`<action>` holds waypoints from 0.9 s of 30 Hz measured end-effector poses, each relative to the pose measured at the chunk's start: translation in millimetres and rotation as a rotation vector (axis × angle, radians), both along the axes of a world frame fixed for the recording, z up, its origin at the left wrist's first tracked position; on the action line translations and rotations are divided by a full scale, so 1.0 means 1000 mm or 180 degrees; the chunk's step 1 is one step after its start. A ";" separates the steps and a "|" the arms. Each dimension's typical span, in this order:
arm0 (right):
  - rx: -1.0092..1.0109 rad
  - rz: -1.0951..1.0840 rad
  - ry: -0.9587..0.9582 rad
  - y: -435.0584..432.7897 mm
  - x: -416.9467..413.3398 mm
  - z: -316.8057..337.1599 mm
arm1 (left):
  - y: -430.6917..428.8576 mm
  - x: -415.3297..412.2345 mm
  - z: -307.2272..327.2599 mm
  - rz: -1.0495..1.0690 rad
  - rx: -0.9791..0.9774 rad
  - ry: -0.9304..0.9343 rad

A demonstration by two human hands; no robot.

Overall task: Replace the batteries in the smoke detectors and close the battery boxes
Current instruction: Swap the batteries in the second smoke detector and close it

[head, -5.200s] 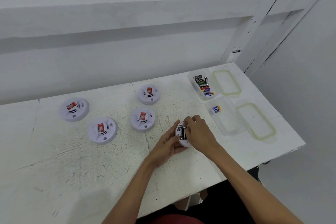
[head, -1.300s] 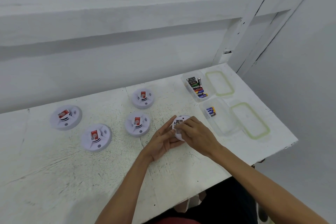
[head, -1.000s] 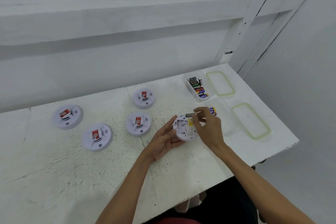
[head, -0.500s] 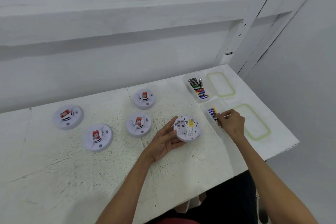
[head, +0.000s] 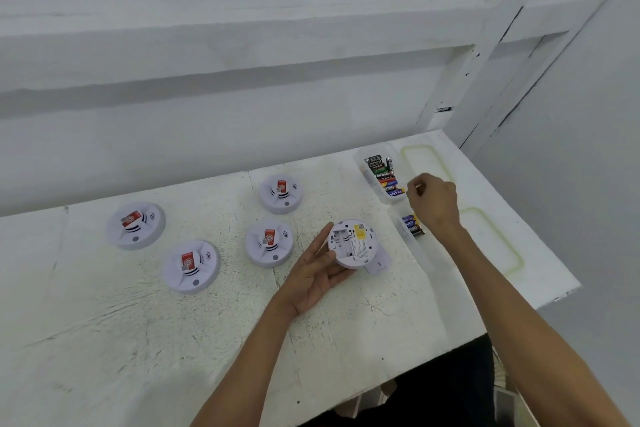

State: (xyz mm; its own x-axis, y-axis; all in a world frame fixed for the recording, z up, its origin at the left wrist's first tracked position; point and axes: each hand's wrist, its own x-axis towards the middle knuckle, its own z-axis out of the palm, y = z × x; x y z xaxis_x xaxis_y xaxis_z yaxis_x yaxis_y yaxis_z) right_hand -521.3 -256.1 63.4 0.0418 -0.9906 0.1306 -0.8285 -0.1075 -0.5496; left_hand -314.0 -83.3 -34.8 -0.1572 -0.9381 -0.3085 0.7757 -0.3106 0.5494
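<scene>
Left hand (head: 317, 270) holds the upturned detector (head: 351, 242) tilted off the bench (head: 346, 340), fingers under it, thumb at the rim. Its battery bay shows empty. A loose white piece (head: 379, 263) lies just beside it, likely the bay cover.

Right hand (head: 433, 203) hovers between the far battery box (head: 360, 163) and the near battery box (head: 420, 253). Its fingers are curled, thumb and forefinger together; I cannot tell whether they pinch anything.

Key relation: the stacked cells (head: 382, 177) in the far box lie just left of my right fingertips, each cell's long axis crosswise to me. The right hand is nearer — the left is occupied.

Judgement: next, pick one cell by its middle.

Room: two lids (head: 427, 163) and the bench edge lie to the right, with open bench between detector and boxes. Four other detectors (head: 191, 265) sit well apart, to the left.
</scene>
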 end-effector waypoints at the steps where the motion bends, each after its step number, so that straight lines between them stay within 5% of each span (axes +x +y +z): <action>1: 0.0022 0.0110 0.0016 -0.011 0.007 0.002 | 0.000 0.000 0.000 0.0018 0.0003 -0.0008; 11: 0.0823 0.0242 0.1297 -0.079 0.052 -0.024 | -0.006 0.000 -0.004 0.0081 0.0090 -0.0009; 21: 0.0517 -0.0022 0.0673 -0.088 0.058 -0.046 | -0.009 0.001 -0.004 -0.0028 0.0074 0.0042; 27: 0.0378 -0.0030 -0.0401 -0.091 0.052 -0.045 | -0.009 0.002 -0.004 -0.0058 0.0059 0.0034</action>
State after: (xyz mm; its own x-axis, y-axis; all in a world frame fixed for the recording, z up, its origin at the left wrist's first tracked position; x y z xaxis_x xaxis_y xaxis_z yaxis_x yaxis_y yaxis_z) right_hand -469.6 -346.7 18.3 0.0231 -0.9996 0.0163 -0.7528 -0.0282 -0.6576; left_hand -312.3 -92.7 -38.7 -0.1776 -0.9292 -0.3241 0.7756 -0.3349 0.5350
